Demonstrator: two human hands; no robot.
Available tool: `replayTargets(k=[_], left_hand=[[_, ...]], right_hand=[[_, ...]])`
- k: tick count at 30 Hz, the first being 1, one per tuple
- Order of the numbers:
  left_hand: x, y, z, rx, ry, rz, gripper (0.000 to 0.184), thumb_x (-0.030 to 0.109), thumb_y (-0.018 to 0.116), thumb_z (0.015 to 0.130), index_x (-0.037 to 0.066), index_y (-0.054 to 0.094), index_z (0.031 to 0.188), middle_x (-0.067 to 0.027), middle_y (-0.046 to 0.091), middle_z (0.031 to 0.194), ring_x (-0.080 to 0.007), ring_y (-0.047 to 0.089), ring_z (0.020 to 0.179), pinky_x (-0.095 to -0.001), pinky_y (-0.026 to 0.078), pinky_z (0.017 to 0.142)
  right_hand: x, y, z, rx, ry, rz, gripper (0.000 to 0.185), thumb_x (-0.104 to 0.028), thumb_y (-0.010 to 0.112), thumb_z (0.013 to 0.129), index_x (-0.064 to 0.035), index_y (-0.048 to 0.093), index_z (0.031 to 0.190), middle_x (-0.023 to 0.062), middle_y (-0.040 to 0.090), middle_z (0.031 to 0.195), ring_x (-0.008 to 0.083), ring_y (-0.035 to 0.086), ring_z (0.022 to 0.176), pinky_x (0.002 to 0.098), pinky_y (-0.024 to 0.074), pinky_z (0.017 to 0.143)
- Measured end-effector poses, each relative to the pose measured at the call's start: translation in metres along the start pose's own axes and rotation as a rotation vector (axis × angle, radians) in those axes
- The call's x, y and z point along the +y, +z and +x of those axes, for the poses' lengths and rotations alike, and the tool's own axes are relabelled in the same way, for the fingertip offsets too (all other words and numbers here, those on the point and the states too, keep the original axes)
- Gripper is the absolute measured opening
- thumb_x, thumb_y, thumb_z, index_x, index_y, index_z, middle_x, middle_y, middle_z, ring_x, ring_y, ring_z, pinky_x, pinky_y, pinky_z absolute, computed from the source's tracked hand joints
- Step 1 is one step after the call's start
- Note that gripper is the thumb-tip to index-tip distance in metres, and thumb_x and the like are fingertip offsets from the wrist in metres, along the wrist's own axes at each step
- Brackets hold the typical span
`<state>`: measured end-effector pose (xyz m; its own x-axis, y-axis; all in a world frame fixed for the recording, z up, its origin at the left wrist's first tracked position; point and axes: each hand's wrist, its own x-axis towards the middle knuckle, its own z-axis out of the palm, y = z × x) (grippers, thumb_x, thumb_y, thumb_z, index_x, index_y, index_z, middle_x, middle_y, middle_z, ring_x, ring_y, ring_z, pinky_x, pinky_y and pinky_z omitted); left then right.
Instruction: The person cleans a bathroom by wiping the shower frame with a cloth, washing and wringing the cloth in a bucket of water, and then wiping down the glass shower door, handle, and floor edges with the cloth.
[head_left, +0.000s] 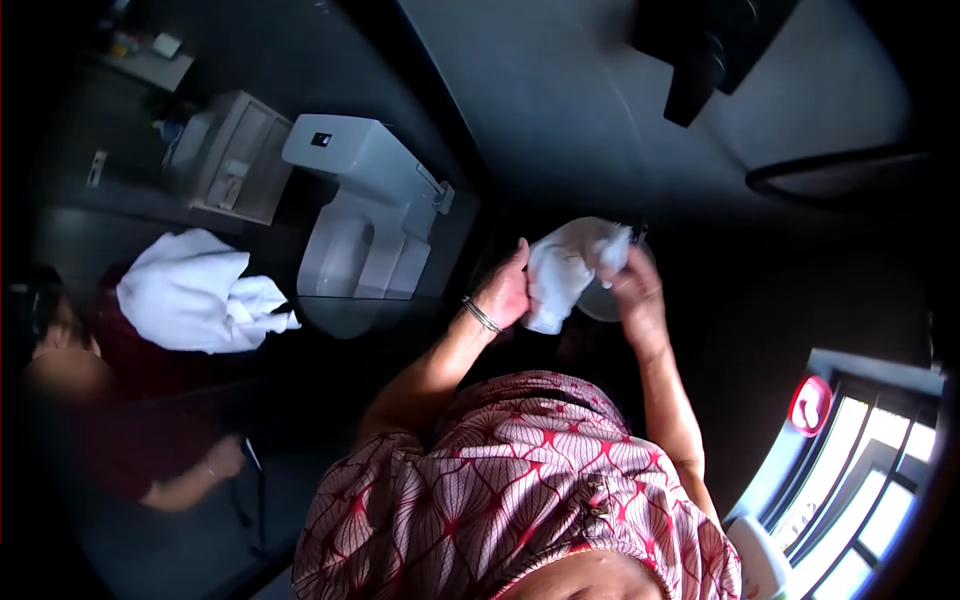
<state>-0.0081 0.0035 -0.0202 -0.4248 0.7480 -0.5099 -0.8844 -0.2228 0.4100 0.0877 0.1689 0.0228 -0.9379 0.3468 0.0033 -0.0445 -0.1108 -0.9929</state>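
White crumpled cloth: head view; between both hands, over a pale round container.
Left hand: at cloth edge, apparently steadying it; closure cannot be told.
Right hand: gripping the bunched end, apparently to support it.

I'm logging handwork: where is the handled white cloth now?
In the head view, the white cloth is just right of the picture's centre, between the left hand and the right hand.

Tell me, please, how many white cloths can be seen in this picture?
2. One white cloth is between the left hand and right hand; the second towel-like cloth is left of the toilet. Dark areas may hide more.
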Motion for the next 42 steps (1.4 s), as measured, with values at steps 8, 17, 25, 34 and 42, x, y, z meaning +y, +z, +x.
replayTargets(k=[8, 17, 25, 34, 42], left_hand=[[-0.001, -0.008, -0.035, 0.04, 0.182, -0.193, 0.036, 0.008, 0.046, 0.083, 0.0, 0.043, 0.118, -0.0139, 0.052, 0.111, -0.0268, 0.051, 0.102, -0.0401, 0.039, 0.092], [0.061, -0.012, -0.032, -0.191, 0.442, -0.445, 0.037, 0.007, 0.048, 0.082, 0.004, 0.044, 0.118, -0.0103, 0.049, 0.119, -0.0266, 0.045, 0.111, -0.042, 0.031, 0.098], [0.185, 0.072, -0.062, -0.186, 0.97, -0.111, 0.038, 0.009, 0.047, 0.086, 0.006, 0.038, 0.123, -0.0101, 0.046, 0.12, -0.0264, 0.044, 0.112, -0.0416, 0.034, 0.095], [0.28, 0.149, -0.092, -0.018, 1.444, 0.265, 0.038, 0.011, 0.05, 0.085, 0.004, 0.038, 0.12, -0.0089, 0.048, 0.116, -0.0185, 0.047, 0.106, -0.0316, 0.037, 0.09], [0.323, 0.179, -0.084, 0.088, 1.696, 0.685, 0.039, 0.011, 0.054, 0.083, 0.0, 0.04, 0.117, -0.0115, 0.051, 0.111, -0.019, 0.049, 0.101, -0.03, 0.038, 0.089]], right_hand=[[-0.034, 0.045, -0.023, -0.638, -0.141, -0.449, 0.023, -0.008, 0.059, 0.076, 0.0001, 0.058, 0.098, 0.0145, 0.057, 0.095, 0.0276, 0.058, 0.084, 0.0341, 0.0474, 0.073], [-0.022, 0.008, -0.018, -0.179, 0.112, -0.384, 0.018, -0.009, 0.053, 0.081, -0.0004, 0.06, 0.094, 0.0088, 0.062, 0.08, 0.0154, 0.059, 0.075, 0.0255, 0.0449, 0.067], [-0.041, 0.005, -0.014, -0.168, 0.178, -0.446, 0.019, -0.011, 0.052, 0.082, 0.0015, 0.06, 0.094, 0.0089, 0.062, 0.075, 0.0145, 0.06, 0.07, 0.0253, 0.0455, 0.065], [-0.113, 0.005, 0.013, -0.038, -0.113, -0.552, 0.017, -0.006, 0.054, 0.079, 0.0015, 0.059, 0.094, 0.0104, 0.06, 0.076, 0.0163, 0.058, 0.069, 0.0258, 0.0449, 0.062], [-0.321, 0.065, 0.077, -0.057, -0.993, -0.963, 0.029, -0.002, 0.058, 0.072, -0.0016, 0.053, 0.101, 0.0137, 0.055, 0.089, 0.0271, 0.054, 0.073, 0.0328, 0.0448, 0.063]])
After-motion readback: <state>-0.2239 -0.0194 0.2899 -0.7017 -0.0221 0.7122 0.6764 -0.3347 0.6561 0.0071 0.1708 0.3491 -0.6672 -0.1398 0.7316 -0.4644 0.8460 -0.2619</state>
